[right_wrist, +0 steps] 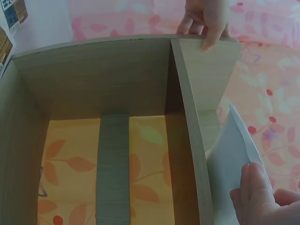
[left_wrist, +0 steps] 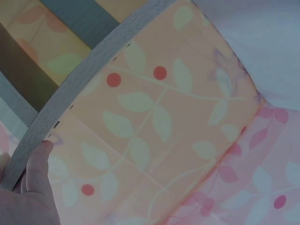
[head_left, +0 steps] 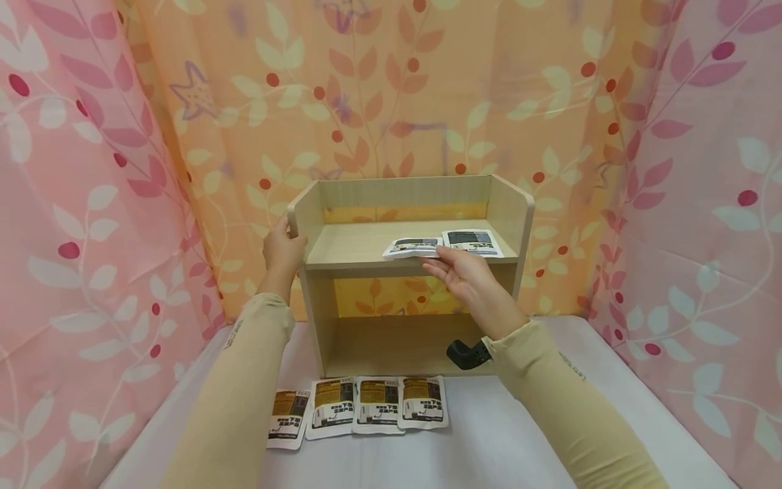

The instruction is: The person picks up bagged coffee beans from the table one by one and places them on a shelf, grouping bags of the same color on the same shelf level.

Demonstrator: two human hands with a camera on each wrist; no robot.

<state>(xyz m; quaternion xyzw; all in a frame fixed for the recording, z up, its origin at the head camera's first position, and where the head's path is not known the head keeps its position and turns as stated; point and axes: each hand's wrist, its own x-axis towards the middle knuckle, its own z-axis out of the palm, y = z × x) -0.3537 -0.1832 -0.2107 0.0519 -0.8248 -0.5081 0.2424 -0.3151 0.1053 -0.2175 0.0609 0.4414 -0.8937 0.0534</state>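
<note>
The packet (head_left: 411, 247) under inspection is in my right hand (head_left: 469, 282), pinched between thumb and fingers at its right-hand end. It sits at the front edge of the upper board (head_left: 348, 241) of the shelf unit (head_left: 403, 193); whether it bears on the wood I cannot tell. My left hand (head_left: 284, 251) grips the unit's left side panel (head_left: 308, 217), with the thumb on one face and the fingers on the other.

Handling, as I judge it: light, flat, fairly soft, with a smooth skin that may slide on the board. Breakage seems unlikely; creasing or bending is the likelier fault. The best hold is the thin sealed edge, thumb above and fingers below, leaving the middle unsqueezed.

Count of packets: six. One is in my grip; one lies flat on the upper board (head_left: 473, 242), just to the right of it; four lie in a row (head_left: 423, 403) on the table (head_left: 489, 441) before the unit, the leftmost partly hidden by my left sleeve (head_left: 244, 380). Shelf units: one, with two levels, upper and lower. Hands: two, both occupied.
</note>
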